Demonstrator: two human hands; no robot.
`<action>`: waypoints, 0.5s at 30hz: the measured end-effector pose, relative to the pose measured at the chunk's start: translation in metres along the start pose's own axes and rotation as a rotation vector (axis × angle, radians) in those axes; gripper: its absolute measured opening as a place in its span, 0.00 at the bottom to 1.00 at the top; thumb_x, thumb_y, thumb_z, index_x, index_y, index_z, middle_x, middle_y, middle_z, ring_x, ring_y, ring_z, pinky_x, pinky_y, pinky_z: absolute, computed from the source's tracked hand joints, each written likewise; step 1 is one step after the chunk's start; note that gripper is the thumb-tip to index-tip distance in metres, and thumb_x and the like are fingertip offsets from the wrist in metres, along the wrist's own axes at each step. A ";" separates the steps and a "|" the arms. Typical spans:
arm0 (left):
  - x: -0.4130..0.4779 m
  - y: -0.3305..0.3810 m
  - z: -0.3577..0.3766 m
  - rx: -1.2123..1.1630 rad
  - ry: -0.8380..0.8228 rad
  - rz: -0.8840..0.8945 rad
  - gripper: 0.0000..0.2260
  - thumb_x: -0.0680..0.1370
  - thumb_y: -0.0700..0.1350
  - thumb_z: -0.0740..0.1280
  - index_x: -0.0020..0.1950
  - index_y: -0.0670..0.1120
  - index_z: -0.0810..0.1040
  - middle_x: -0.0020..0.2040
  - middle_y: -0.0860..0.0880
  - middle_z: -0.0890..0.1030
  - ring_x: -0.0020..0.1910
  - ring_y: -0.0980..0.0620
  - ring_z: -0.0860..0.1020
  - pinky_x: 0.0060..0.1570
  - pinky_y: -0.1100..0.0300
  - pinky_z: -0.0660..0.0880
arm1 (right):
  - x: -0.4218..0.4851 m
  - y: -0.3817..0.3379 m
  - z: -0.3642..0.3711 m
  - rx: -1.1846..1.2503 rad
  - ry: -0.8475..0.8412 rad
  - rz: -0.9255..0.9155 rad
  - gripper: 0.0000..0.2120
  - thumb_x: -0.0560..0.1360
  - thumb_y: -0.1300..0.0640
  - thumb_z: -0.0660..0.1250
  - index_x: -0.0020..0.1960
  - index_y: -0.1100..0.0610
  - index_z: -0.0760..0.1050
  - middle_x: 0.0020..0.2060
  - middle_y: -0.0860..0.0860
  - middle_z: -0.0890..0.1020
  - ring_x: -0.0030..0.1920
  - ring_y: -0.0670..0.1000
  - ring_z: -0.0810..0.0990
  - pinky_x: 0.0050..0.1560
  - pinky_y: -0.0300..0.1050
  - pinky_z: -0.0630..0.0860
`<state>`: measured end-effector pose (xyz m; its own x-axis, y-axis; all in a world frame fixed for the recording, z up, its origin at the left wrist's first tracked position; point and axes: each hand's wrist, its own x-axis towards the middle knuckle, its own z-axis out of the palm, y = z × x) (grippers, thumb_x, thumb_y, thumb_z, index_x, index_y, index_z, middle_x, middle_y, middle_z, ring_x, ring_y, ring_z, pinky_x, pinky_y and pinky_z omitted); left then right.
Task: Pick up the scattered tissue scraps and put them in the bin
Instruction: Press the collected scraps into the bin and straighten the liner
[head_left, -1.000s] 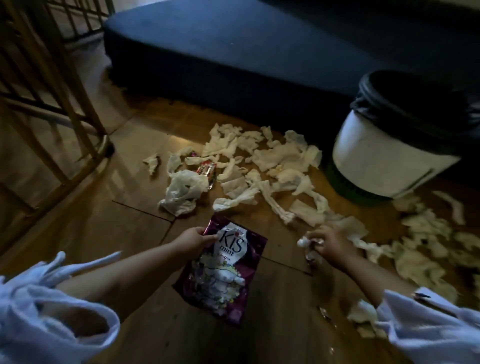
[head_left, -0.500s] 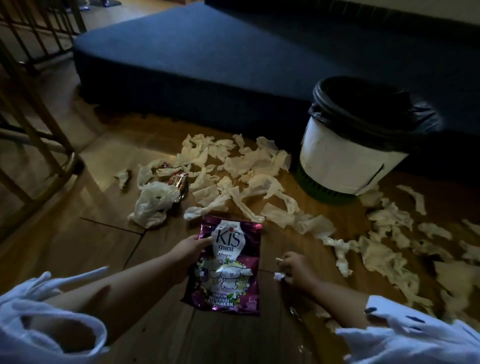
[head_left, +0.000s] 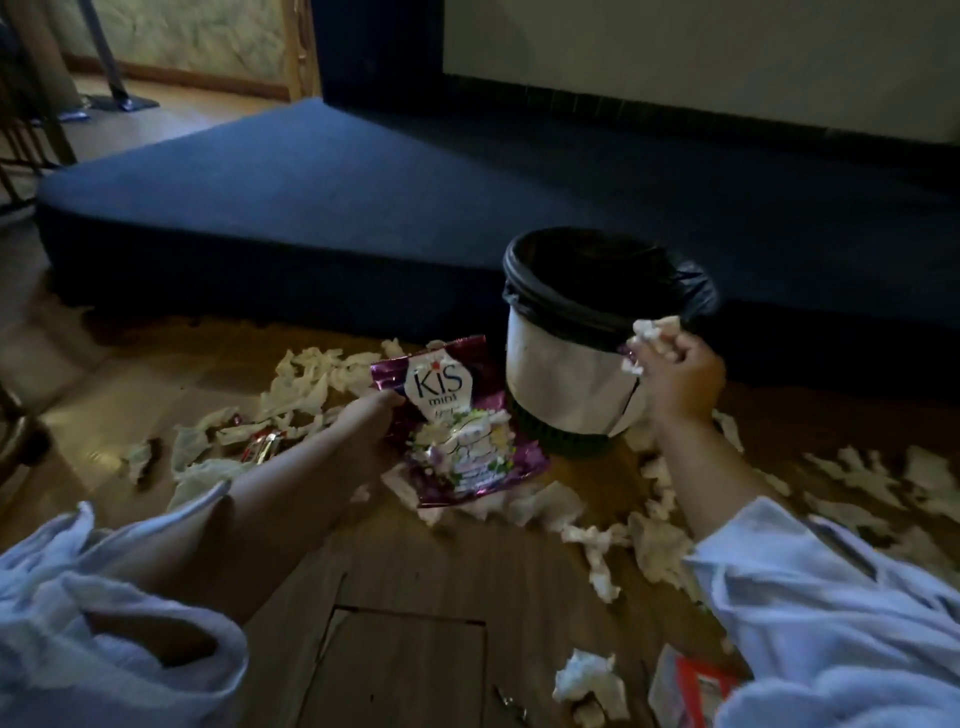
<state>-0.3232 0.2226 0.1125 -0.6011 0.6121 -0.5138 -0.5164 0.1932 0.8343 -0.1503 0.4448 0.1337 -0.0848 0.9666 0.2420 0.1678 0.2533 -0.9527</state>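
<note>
A white bin (head_left: 561, 379) with a black liner stands on the wooden floor by a dark blue platform. My right hand (head_left: 678, 371) is raised beside the bin's right side, just below its rim, and grips a wad of white tissue scraps (head_left: 655, 332). My left hand (head_left: 366, 423) holds a purple KIS mint candy bag (head_left: 457, 421) by its left edge, lifted off the floor to the left of the bin. Several torn tissue scraps (head_left: 306, 379) lie scattered on the floor to the left, with more tissue scraps (head_left: 654, 540) in front and to the right.
The dark blue platform (head_left: 415, 208) runs behind the bin. A small red wrapper (head_left: 262, 447) lies among the left scraps. A crumpled tissue (head_left: 587, 680) and a red-and-white packet (head_left: 691, 686) sit near the bottom right. Wooden furniture legs (head_left: 31, 135) stand far left.
My right hand rose from the floor with tissue scraps to the bin's side. My left hand lifted the candy bag off the floor toward the bin. The view tilted up.
</note>
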 end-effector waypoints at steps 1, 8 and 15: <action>0.002 0.008 0.010 -0.027 0.004 0.011 0.11 0.80 0.41 0.56 0.59 0.39 0.72 0.44 0.43 0.77 0.38 0.49 0.75 0.35 0.58 0.70 | 0.015 -0.008 0.001 0.066 0.021 0.005 0.15 0.69 0.61 0.73 0.54 0.65 0.79 0.48 0.56 0.82 0.47 0.51 0.80 0.42 0.34 0.77; 0.007 0.053 0.074 -0.114 0.067 0.108 0.06 0.79 0.37 0.58 0.46 0.40 0.73 0.39 0.44 0.78 0.29 0.54 0.73 0.18 0.67 0.70 | 0.068 -0.052 0.023 0.523 -0.293 0.321 0.09 0.78 0.57 0.59 0.39 0.56 0.72 0.29 0.49 0.79 0.30 0.45 0.77 0.35 0.37 0.72; 0.023 0.080 0.122 -0.298 0.028 0.169 0.11 0.79 0.37 0.61 0.36 0.41 0.74 0.33 0.46 0.78 0.30 0.54 0.78 0.38 0.65 0.78 | 0.088 -0.028 0.009 -0.071 -0.333 -0.004 0.22 0.81 0.49 0.51 0.70 0.60 0.65 0.71 0.56 0.67 0.71 0.56 0.64 0.73 0.50 0.57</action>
<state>-0.3032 0.3458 0.1917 -0.7074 0.5946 -0.3821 -0.5614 -0.1441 0.8149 -0.1713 0.5220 0.1797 -0.3998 0.9024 0.1609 0.2335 0.2700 -0.9341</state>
